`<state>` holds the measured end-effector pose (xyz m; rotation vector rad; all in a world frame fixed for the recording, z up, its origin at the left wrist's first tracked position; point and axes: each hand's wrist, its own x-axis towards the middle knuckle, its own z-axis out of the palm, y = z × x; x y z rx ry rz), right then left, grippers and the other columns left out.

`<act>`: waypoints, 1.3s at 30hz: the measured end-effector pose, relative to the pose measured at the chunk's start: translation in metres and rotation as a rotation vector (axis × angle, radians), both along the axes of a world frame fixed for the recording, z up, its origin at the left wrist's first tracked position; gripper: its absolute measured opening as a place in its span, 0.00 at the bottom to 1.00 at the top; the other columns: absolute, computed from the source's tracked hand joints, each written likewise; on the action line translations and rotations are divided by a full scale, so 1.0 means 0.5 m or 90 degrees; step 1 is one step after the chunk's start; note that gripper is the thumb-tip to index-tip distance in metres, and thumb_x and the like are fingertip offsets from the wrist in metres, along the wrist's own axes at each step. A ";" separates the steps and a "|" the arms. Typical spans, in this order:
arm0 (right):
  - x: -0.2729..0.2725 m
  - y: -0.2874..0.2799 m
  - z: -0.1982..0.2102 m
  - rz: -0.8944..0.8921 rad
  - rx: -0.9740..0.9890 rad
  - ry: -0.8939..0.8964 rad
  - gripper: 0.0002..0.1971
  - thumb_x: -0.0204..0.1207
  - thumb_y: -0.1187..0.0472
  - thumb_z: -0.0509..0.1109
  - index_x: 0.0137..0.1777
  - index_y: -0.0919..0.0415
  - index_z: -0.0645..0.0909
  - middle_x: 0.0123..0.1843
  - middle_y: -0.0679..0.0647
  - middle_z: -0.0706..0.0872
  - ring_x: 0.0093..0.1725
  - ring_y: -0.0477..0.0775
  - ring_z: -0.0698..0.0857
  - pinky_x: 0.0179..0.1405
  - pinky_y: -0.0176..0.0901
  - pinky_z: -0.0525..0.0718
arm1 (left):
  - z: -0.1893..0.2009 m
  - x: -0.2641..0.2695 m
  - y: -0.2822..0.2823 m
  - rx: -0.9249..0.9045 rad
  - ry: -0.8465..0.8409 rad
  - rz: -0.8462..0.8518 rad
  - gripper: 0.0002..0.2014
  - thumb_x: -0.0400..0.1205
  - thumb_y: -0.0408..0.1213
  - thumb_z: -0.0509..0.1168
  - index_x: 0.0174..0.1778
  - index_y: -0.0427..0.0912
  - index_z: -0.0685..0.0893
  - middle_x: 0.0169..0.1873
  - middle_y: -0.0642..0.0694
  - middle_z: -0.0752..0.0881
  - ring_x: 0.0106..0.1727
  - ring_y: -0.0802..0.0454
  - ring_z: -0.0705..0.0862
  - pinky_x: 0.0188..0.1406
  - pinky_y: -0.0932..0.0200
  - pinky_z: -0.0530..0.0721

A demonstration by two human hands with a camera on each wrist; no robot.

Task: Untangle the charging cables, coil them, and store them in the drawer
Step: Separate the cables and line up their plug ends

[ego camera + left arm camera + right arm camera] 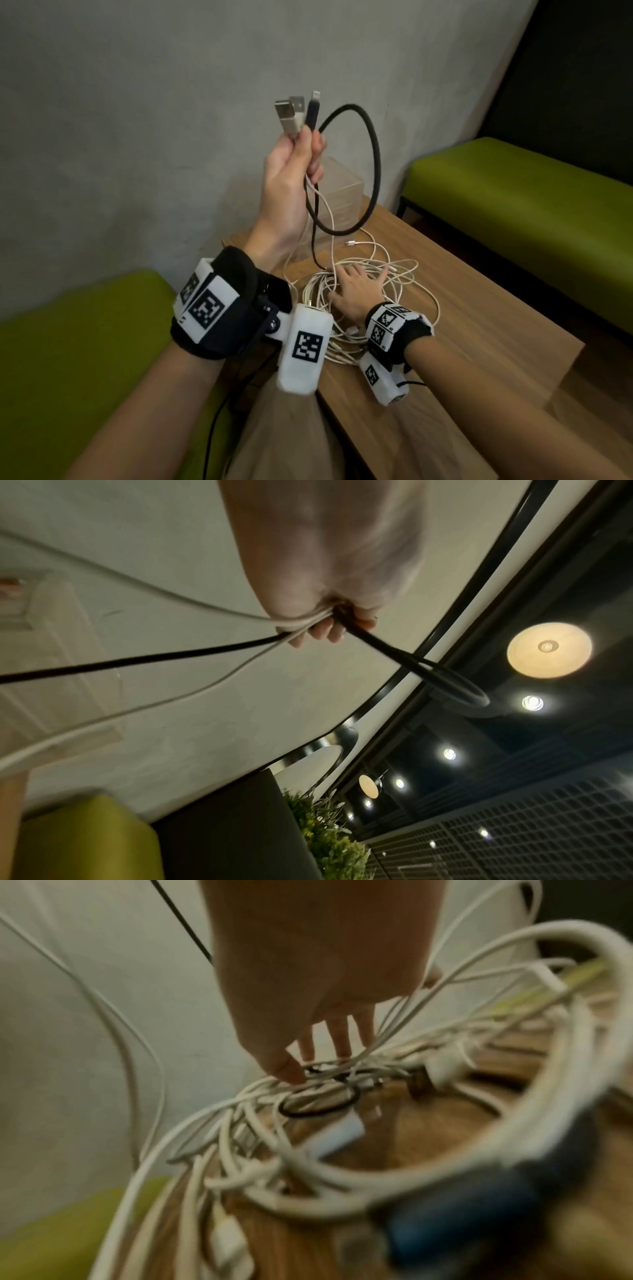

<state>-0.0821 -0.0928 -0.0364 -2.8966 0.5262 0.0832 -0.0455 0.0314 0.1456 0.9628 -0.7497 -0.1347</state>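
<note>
pinching the plug ends (297, 118) high in the left hand (291, 178), pressing the tangle (376, 291) flat-fingered with the right hand (359, 291), easing strands free slowly.

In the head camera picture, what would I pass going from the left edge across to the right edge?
Green seat cushion → left hand raised, gripping cable plugs → black cable loop → right hand on the tangle of white cables → bare wooden table → green bench.
</note>
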 end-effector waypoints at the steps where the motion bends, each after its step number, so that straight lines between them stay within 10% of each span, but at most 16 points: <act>1: 0.002 -0.002 0.010 -0.010 0.014 -0.031 0.29 0.79 0.43 0.55 0.77 0.53 0.58 0.77 0.55 0.68 0.78 0.56 0.62 0.71 0.83 0.42 | -0.005 -0.005 -0.001 0.012 -0.005 -0.003 0.10 0.80 0.39 0.51 0.33 0.45 0.71 0.30 0.53 0.70 0.28 0.63 0.68 0.30 0.69 0.68; 10: 0.019 -0.005 0.031 0.074 -0.025 -0.168 0.14 0.82 0.53 0.58 0.62 0.53 0.79 0.62 0.55 0.79 0.64 0.60 0.73 0.60 0.59 0.69 | 0.019 -0.019 0.018 -0.071 -0.007 -0.021 0.11 0.82 0.37 0.50 0.33 0.43 0.70 0.27 0.58 0.77 0.28 0.63 0.70 0.31 0.68 0.71; 14: 0.026 -0.026 0.055 0.062 0.151 -0.362 0.11 0.82 0.62 0.60 0.52 0.68 0.81 0.48 0.64 0.86 0.48 0.65 0.84 0.48 0.58 0.80 | -0.036 0.009 0.034 0.008 0.039 -0.014 0.13 0.86 0.32 0.48 0.42 0.42 0.76 0.43 0.52 0.83 0.45 0.63 0.83 0.53 0.63 0.82; 20: 0.019 -0.029 0.120 0.158 0.130 -0.444 0.07 0.78 0.69 0.65 0.41 0.70 0.82 0.37 0.63 0.86 0.36 0.60 0.84 0.37 0.48 0.79 | -0.220 0.023 -0.009 0.415 -0.061 -0.028 0.10 0.85 0.37 0.53 0.57 0.54 0.75 0.55 0.51 0.78 0.58 0.60 0.76 0.64 0.59 0.72; 29: -0.001 -0.011 0.121 0.183 0.188 -0.598 0.05 0.74 0.67 0.66 0.37 0.66 0.80 0.33 0.47 0.77 0.33 0.32 0.76 0.36 0.14 0.70 | -0.229 -0.002 -0.060 0.295 -0.078 0.137 0.13 0.85 0.32 0.54 0.37 0.52 0.74 0.39 0.49 0.79 0.44 0.57 0.79 0.48 0.63 0.77; 33: -0.008 -0.029 0.057 0.144 0.220 -0.426 0.12 0.73 0.66 0.71 0.56 0.65 0.83 0.46 0.55 0.88 0.40 0.45 0.84 0.46 0.34 0.83 | -0.215 0.004 -0.060 0.269 -0.043 0.145 0.13 0.86 0.34 0.52 0.35 0.49 0.74 0.37 0.48 0.81 0.42 0.56 0.81 0.48 0.64 0.79; 39: -0.021 -0.039 0.004 0.167 0.070 -0.157 0.10 0.78 0.60 0.67 0.49 0.66 0.86 0.49 0.62 0.86 0.50 0.62 0.83 0.50 0.49 0.75 | -0.168 0.045 -0.020 0.194 -0.022 0.229 0.13 0.86 0.38 0.52 0.37 0.52 0.74 0.30 0.55 0.72 0.28 0.66 0.70 0.33 0.62 0.69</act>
